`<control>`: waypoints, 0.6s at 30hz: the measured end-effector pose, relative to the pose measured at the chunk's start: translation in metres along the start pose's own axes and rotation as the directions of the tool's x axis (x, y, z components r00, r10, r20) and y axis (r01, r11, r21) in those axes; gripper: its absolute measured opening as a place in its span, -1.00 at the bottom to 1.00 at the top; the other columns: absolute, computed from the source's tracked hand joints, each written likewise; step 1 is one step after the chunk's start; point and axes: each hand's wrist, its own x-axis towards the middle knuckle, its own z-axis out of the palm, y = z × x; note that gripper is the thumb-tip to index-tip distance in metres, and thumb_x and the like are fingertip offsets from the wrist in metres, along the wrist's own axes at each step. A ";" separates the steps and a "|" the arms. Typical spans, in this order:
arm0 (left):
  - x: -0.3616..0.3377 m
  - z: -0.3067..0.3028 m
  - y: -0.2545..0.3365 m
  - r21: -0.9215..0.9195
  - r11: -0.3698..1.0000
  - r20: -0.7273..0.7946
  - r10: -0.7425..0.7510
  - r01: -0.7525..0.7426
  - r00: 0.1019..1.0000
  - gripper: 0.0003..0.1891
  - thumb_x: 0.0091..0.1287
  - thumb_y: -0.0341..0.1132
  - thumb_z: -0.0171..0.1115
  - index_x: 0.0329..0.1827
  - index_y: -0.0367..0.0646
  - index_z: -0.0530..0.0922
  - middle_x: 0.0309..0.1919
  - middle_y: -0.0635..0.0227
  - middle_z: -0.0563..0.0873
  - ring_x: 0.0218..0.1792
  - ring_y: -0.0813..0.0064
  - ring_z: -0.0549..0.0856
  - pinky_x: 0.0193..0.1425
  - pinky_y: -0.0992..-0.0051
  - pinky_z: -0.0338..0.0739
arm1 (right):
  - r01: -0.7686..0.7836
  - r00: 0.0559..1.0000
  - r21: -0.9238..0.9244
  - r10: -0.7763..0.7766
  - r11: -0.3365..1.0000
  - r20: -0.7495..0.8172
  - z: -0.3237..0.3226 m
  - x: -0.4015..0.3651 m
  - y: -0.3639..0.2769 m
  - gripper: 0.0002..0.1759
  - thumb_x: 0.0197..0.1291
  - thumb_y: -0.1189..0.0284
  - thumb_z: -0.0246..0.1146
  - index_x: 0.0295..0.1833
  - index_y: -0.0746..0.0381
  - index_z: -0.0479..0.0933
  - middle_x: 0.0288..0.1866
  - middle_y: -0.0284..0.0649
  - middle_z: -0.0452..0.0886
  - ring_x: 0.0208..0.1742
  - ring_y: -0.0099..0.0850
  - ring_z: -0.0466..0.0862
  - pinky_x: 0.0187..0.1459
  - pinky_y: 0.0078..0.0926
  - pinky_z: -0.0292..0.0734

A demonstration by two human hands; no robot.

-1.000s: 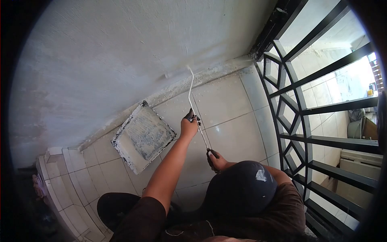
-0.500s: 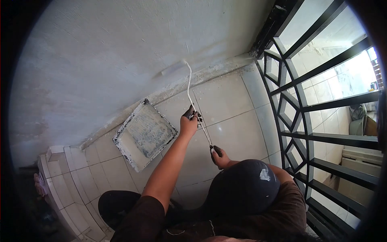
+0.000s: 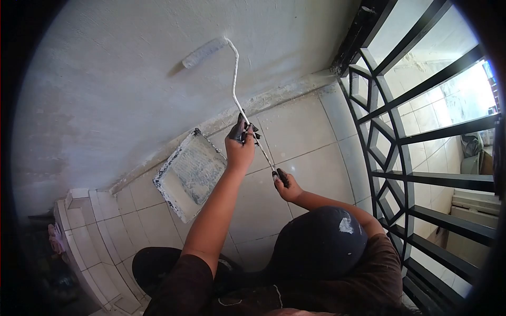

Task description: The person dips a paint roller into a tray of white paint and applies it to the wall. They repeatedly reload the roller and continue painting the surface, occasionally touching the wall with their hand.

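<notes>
A paint roller [image 3: 204,52] lies against the lower part of the whitish wall [image 3: 116,79], joined to a long, bent white handle rod [image 3: 235,79]. My left hand [image 3: 242,138], its fingers darkly stained, is closed round the middle of the rod. Lower down, my right hand [image 3: 286,185] grips the rod's near end, also with dark stains on the fingers. Left of my left forearm, a paint tray [image 3: 192,171] with whitish paint in it and smeared rims rests on the tiled floor.
A black metal gate [image 3: 400,139] stands along the right side. Tiled steps [image 3: 87,239] are at the lower left. My knee [image 3: 321,242] in dark cloth is near the bottom centre. Beyond the bars are more tiles and some stored objects.
The roller has moved up the wall and to the left. Both hands have moved forward with the rod, still gripping it.
</notes>
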 end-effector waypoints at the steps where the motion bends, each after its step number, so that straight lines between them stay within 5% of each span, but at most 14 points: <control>1: -0.001 0.000 -0.005 0.027 1.000 0.004 0.007 -0.007 1.000 -0.68 0.37 -0.48 0.16 0.18 -0.34 0.52 -0.45 0.40 0.61 -0.46 0.67 0.49 -0.37 0.58 0.45 | 0.009 1.000 -0.021 -0.009 1.000 -0.027 0.005 -0.001 0.012 -0.85 0.43 0.40 0.07 -0.13 0.28 0.42 -0.47 -0.44 0.37 -0.42 -0.64 0.32 -0.38 -0.55 0.31; 8: -0.029 0.008 -0.050 0.084 0.959 0.092 -0.279 0.272 0.956 -0.60 0.36 -0.45 0.20 0.27 -0.26 0.50 -0.40 0.39 0.66 -0.39 0.66 0.55 -0.30 0.58 0.49 | -0.226 0.970 -0.010 0.225 0.974 -0.090 0.021 -0.036 0.054 -0.78 0.44 0.35 0.06 -0.11 0.30 0.43 -0.45 -0.37 0.39 -0.38 -0.58 0.35 -0.32 -0.51 0.36; 13: -0.048 0.025 -0.090 0.238 0.885 0.071 -0.426 0.400 0.902 -0.62 0.31 -0.38 0.26 0.18 -0.32 0.56 -0.26 0.14 0.74 -0.27 0.47 0.70 -0.17 0.48 0.57 | -0.431 0.894 -0.036 0.421 0.902 -0.151 0.019 -0.061 0.045 -0.78 0.45 0.30 0.05 -0.03 0.23 0.42 -0.47 -0.43 0.42 -0.46 -0.62 0.37 -0.40 -0.58 0.35; 17: -0.056 0.036 -0.104 0.314 0.905 0.052 -0.318 0.287 0.947 -0.64 0.29 -0.44 0.22 0.17 -0.23 0.57 -0.36 0.13 0.73 -0.42 0.45 0.69 -0.31 0.42 0.56 | -0.436 0.887 0.077 0.443 0.897 -0.131 0.013 -0.068 0.066 -0.77 0.45 0.26 0.06 0.03 0.17 0.42 -0.50 -0.47 0.42 -0.54 -0.66 0.39 -0.50 -0.60 0.34; 18: -0.053 0.036 -0.084 0.273 0.918 0.074 -0.317 0.286 0.946 -0.65 0.29 -0.45 0.23 0.16 -0.25 0.58 -0.37 0.13 0.73 -0.41 0.45 0.69 -0.30 0.43 0.56 | -0.334 0.916 0.090 0.345 0.938 -0.205 0.015 -0.067 0.081 -0.78 0.45 0.26 0.06 0.03 0.16 0.42 -0.50 -0.47 0.42 -0.56 -0.65 0.38 -0.53 -0.58 0.33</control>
